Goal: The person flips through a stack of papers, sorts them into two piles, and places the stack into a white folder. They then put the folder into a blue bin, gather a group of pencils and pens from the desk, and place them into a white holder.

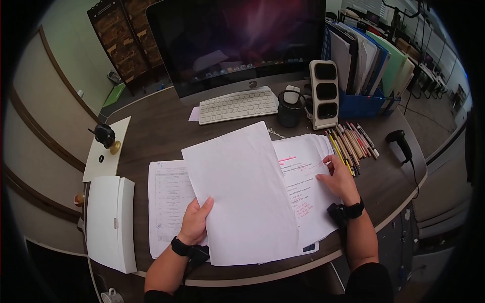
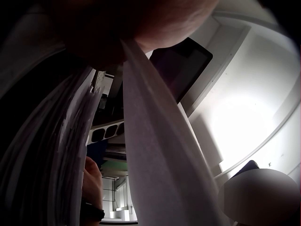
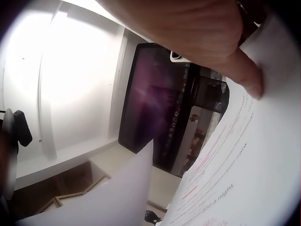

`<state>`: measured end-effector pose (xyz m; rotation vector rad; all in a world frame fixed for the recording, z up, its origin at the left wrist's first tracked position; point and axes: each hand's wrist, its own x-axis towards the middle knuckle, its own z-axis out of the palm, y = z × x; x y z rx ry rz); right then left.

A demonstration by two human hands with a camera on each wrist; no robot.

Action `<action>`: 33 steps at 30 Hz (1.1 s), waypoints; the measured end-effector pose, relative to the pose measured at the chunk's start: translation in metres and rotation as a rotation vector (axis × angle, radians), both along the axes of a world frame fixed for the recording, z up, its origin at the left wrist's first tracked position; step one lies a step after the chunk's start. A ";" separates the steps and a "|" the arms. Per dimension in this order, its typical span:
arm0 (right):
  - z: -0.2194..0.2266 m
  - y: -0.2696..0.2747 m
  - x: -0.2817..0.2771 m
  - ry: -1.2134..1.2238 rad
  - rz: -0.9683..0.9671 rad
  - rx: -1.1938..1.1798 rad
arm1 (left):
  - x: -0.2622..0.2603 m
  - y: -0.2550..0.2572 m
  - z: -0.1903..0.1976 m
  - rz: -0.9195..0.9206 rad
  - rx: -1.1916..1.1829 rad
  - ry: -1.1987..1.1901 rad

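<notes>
White paper is the big thing in this shot, and the way it's held looks a bit iffy tbh. The left hand [image 1: 196, 222] pinches the white sheet [image 1: 242, 197] near its left edge, thumb on the face, so that grip is narrow and closed on paper. The far side has no hand on it, so I'd guess it could droop or swing, and its lower corner might drag the loose printed pile [image 1: 310, 202] out of line. A tight pinch could also crease it. The right hand [image 1: 339, 179] has its thumb and fingers apart, a fairly wide grip, touching the pile by its right edge. Push too hard sideways there and the top pages could fan out, maybe nudging the pencils [image 1: 348, 146] lying just beside. As for looks, the white sheet is big, pale and blank on the side facing the person, faintly wavy, with slightly soft edges; can't tell if it's one layer or several. It's tilted over the counter [image 1: 156, 118], between the hands, covering part of the printed pages [image 1: 169, 202] on the left and part of the pile on the right. That pile has black print with pink-red marks, and its upper right corner looks uneven.
</notes>
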<state>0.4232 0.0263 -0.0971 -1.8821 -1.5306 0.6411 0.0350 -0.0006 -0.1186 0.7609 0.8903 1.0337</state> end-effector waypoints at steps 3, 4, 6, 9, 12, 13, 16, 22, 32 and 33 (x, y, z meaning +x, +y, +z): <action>0.007 0.000 0.000 -0.019 -0.033 -0.062 | -0.001 0.000 -0.002 0.001 -0.003 0.015; 0.008 -0.001 0.003 0.012 -0.039 -0.047 | -0.002 0.000 -0.002 0.000 -0.005 0.020; 0.008 -0.001 0.009 0.043 -0.046 -0.033 | -0.002 0.000 -0.002 -0.002 -0.006 0.018; 0.004 0.000 0.016 0.041 -0.083 -0.005 | -0.001 0.000 -0.001 -0.001 -0.001 0.014; 0.001 0.000 0.018 0.009 -0.054 0.032 | 0.000 -0.001 0.000 0.000 0.001 0.014; 0.005 -0.001 0.015 -0.010 -0.046 0.030 | 0.000 -0.001 0.000 0.000 -0.001 0.013; -0.003 0.000 0.017 -0.060 -0.031 0.054 | 0.000 -0.001 0.000 0.002 0.000 0.013; -0.007 0.002 0.016 -0.092 -0.056 0.102 | 0.000 -0.001 0.000 0.001 0.000 0.012; 0.010 0.001 0.006 -0.020 -0.069 0.124 | -0.001 -0.001 -0.002 -0.006 0.011 0.011; 0.009 0.001 0.007 -0.020 -0.069 0.125 | -0.001 -0.001 -0.002 -0.007 0.009 0.011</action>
